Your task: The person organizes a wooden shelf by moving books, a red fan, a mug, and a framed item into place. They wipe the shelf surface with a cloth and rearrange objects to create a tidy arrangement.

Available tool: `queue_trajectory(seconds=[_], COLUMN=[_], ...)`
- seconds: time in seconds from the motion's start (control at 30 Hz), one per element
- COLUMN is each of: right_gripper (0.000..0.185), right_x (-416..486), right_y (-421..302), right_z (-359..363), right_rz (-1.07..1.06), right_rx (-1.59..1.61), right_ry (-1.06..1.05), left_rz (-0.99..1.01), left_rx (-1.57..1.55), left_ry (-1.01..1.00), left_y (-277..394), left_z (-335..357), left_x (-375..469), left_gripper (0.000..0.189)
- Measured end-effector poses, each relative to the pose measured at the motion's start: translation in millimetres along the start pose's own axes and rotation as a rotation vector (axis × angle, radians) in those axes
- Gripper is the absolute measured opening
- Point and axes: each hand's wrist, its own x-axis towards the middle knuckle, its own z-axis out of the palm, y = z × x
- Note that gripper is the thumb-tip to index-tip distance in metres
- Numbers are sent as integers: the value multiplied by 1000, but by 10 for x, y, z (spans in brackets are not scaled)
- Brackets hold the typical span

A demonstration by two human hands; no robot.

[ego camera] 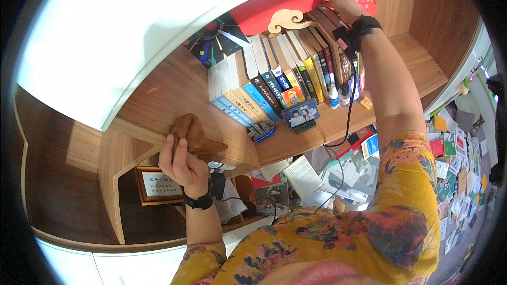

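My left hand [184, 166] holds a crumpled brown cloth [194, 134] against the wooden edge of a shelf, at the left of the view. Farther up, at the back of the shelf, my right hand [338, 0] touches a large red sheet with a flower print [277, 8]; its fingertips lie on the sheet above the books. Between the hands stands a row of books [293, 67], with a pale wooden cloud-shaped piece [289, 21] on top. A black patterned board [218, 39] leans behind the books.
In front of the books are a photo on a stand [301, 114], a small model ship [261, 130], a white bottle [333, 95], a clear bottle [344, 95] and a small yellow box [365, 102]. Below lie an open book [303, 176] and papers. A framed text [158, 186] stands lower left. A black cable [350, 107] hangs down.
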Motion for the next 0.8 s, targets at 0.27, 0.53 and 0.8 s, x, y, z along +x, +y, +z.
queue_trajectory(seconds=[0.27,0.53,0.8], right_gripper=[24,38,38], right_x=[226,138,-652], right_y=[438,90,-406], right_z=[80,136,1443], right_rz=[-156,-203,-316], right_rx=[-290,-926,-708], right_ry=[43,271,-334], left_rz=[0,15,-7], left_rx=[-8,8,-35], left_ry=[2,-2,32], left_y=[-3,-28,-26], left_z=[-9,-14,17], left_x=[-6,-18,-30], left_gripper=[28,25,26])
